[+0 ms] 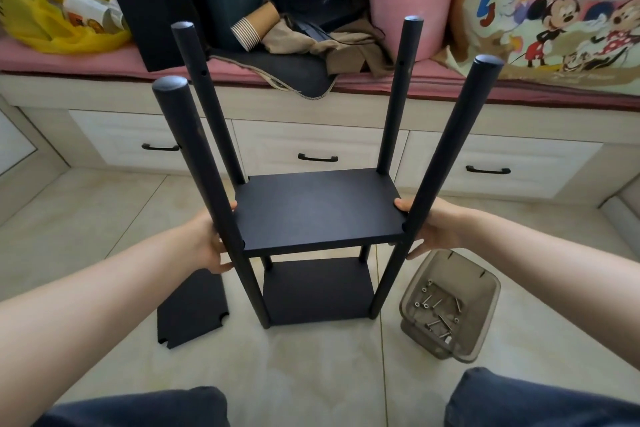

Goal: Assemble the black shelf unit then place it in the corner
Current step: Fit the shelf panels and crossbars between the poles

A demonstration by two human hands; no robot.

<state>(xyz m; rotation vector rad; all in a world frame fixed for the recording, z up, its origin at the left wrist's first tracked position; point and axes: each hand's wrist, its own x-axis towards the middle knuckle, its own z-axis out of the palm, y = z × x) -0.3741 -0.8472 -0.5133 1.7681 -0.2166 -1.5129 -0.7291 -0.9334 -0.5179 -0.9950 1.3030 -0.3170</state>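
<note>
Shelf unit (322, 191), standing on the floor (311, 374) at frame centre, looks stiff, fairly light and smooth-posted, so the left hand (211, 243) and right hand (433, 225) sensibly grip its middle board (315, 218) at both side edges, fingers (221, 267) curled underneath.

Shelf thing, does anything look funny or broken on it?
Nothing looks broken. The four poles splay apart at their tops, where no board joins them, and one notched board lies loose on the floor left of the unit.

Glossy beige tiled floor (311, 374) in soft, even light — behind it, a pale wood-grain bench (363, 109) with three black-handled drawers (317, 144), topped by a pink cushion (69, 61)
</note>
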